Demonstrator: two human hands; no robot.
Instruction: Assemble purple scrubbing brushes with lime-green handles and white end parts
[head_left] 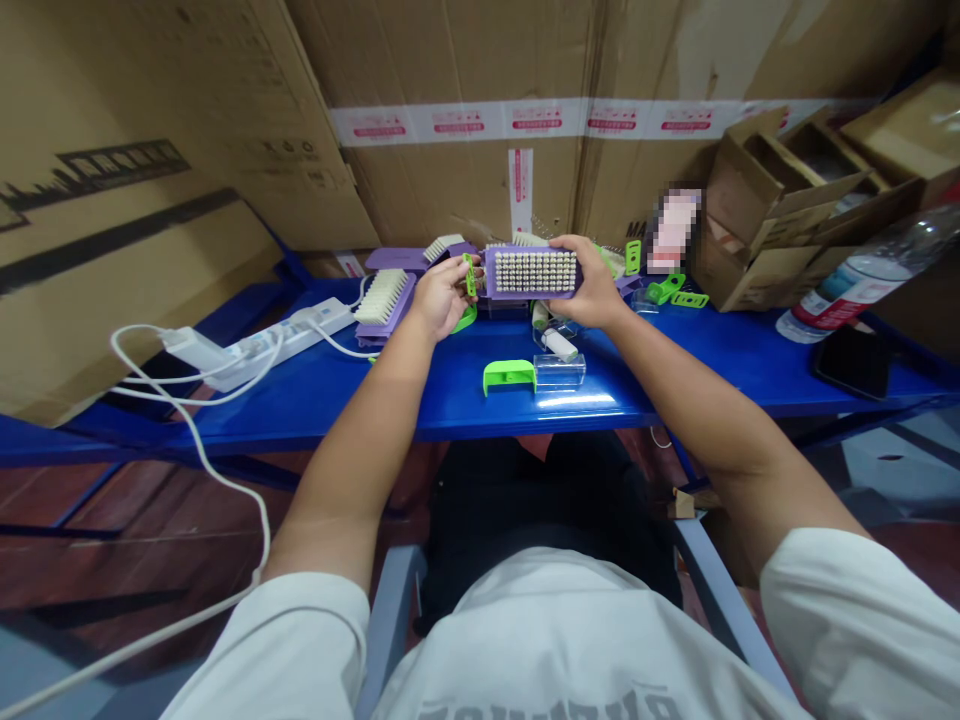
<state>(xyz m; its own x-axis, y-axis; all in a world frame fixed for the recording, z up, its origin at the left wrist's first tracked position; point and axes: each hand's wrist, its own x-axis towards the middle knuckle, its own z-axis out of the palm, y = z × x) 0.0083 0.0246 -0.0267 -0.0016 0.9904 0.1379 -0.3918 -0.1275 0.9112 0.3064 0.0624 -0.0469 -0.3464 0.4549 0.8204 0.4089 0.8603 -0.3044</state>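
My right hand (590,285) grips the right end of a purple brush (534,272), its rows of pale bristles facing me. A small green slotted plate (471,274) is pinched in my left hand (442,296), right beside the brush's left end. Below them on the blue table (450,395) lie a green curved handle (510,375) and a clear plastic box (560,370), side by side. A small white piece (559,345) rests just behind the box. To the left of my left hand, another purple brush (382,305) lies bristles up.
A white power strip (281,345) with looping cables sits at the left. More green pieces (666,290) lie right of my hands. Farther right are open cardboard boxes (780,200), a water bottle (836,295) and a black phone (853,362). Large cartons (465,180) wall the back.
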